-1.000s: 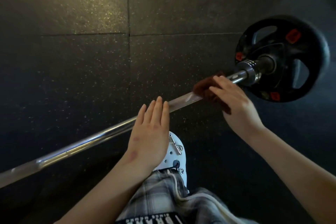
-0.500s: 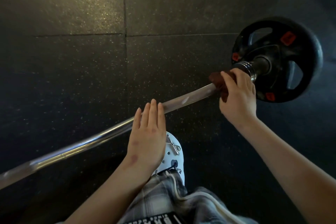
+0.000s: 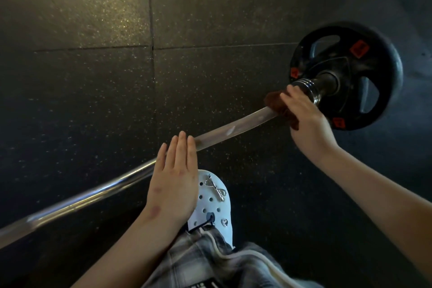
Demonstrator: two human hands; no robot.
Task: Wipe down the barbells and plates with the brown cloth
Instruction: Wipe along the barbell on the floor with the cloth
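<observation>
**Cloth up at the collar end of the bar**

The bar (image 3: pixel 233 128) lies low over the dark floor (image 3: pixel 93 77). Its long axis runs from lower left up to the right, where it ends in the black plate (image 3: pixel 374 37). The right hand (image 3: pixel 306 124) is clenched round the cloth (image 3: pixel 272 100), which wraps the bar just beside the ribbed collar (image 3: pixel 306 86). That makes it the hand nearer the plate.

The left hand (image 3: pixel 174 184) is released, fingers straight and together, laid palm-down across mid-bar, well apart from the right. I'd say it steadies the bar, though I can't see the contact itself. From the cloth, the bare shaft lies down-left. The collar and plate lie up-right, in the right hand's reach.
</observation>
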